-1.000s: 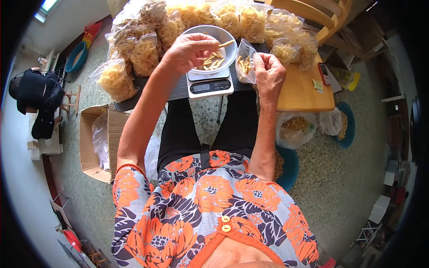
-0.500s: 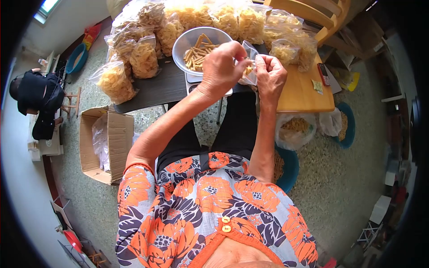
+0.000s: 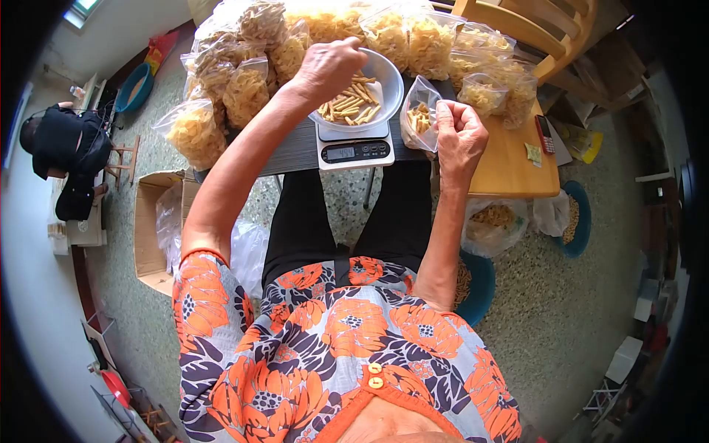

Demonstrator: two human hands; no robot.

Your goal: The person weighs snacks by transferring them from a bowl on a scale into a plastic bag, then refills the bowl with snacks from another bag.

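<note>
On the table (image 3: 509, 159), rear edge, sit approx. a dozen filled bags (image 3: 244, 92) of pasta, packed close. Fwd of them: scale (image 3: 353, 144) with bowl (image 3: 384, 74) on its platform, loose pasta sticks (image 3: 351, 103) inside. Left hand (image 3: 329, 66) is over the bowl, fingers curled down into the sticks; whether it grips any cannot be told. Right hand (image 3: 459, 133) is closed, pinching the rim of a small bag (image 3: 419, 114), part-filled, just right of the scale, mouth up.

Risks, est.:
- Sticks dropped between bowl and small bag fall to table or floor; cause: gap btwn the two.
- Bag mouth sags if pinch slackens; contents spill.
- Hand pressure on bowl skews wt. reading.
</note>
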